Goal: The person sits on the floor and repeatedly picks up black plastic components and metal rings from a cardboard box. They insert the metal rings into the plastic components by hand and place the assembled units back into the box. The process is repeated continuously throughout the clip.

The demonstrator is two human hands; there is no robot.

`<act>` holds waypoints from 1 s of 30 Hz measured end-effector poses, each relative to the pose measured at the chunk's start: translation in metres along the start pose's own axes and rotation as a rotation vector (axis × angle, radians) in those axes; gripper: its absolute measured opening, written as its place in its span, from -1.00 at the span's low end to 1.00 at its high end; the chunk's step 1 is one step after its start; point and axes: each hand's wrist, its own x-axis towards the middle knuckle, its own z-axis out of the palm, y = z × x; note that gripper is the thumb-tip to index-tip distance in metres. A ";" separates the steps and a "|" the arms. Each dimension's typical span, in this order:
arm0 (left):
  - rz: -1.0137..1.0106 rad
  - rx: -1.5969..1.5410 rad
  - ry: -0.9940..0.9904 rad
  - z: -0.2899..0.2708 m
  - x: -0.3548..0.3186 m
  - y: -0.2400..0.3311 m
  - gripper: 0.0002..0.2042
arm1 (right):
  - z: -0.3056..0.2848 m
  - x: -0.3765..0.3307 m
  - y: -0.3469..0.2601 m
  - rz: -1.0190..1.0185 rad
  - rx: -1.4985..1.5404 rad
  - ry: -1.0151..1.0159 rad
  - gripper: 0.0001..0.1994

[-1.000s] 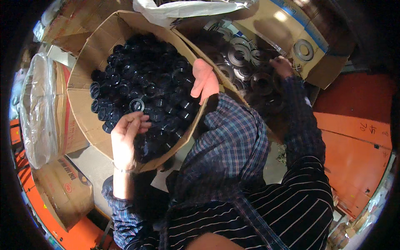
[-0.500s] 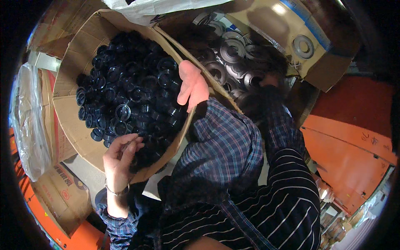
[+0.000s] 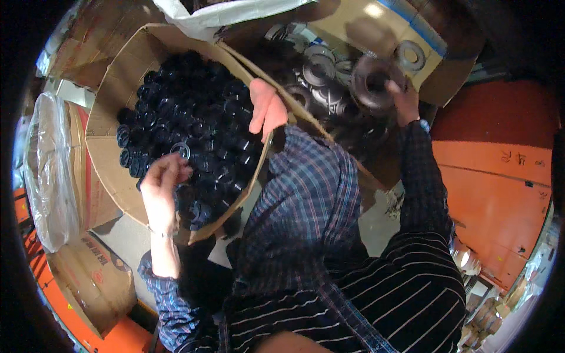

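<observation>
My right hand (image 3: 405, 101) grips a dark, round metal ring part (image 3: 372, 85) by its rim, raised over the right carton. Below it lie several similar grey ring parts (image 3: 318, 69). My left hand (image 3: 160, 187) is over the left carton (image 3: 105, 154), its fingers bent together and slightly blurred. Whether anything sits between those fingertips I cannot make out. A heap of glossy black ring-shaped pieces (image 3: 194, 115) fills that carton, close under my left fingers.
A pink glove-like piece (image 3: 268, 107) hangs over the edge between the cartons, beside plaid cloth (image 3: 312, 188). Clear plastic wrap (image 3: 53, 176) covers a box at left. An orange metal cabinet (image 3: 494, 200) stands at right. A flattened carton (image 3: 88, 285) lies lower left.
My right hand has come up out of the right carton with a ring part in it. The left hand has moved a little farther up over the black pieces.
</observation>
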 end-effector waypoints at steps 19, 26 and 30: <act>0.178 -0.359 0.403 -0.031 0.012 0.000 -0.47 | 0.021 -0.018 0.311 -0.550 -1.108 -0.450 -0.58; 0.122 -0.228 0.243 -0.012 0.009 0.003 -0.51 | 0.042 -0.035 0.201 -0.249 -0.826 -0.757 -0.52; 0.082 -0.235 0.181 -0.009 0.014 -0.001 -0.59 | 0.040 -0.047 0.170 -0.369 -1.171 -0.782 -0.44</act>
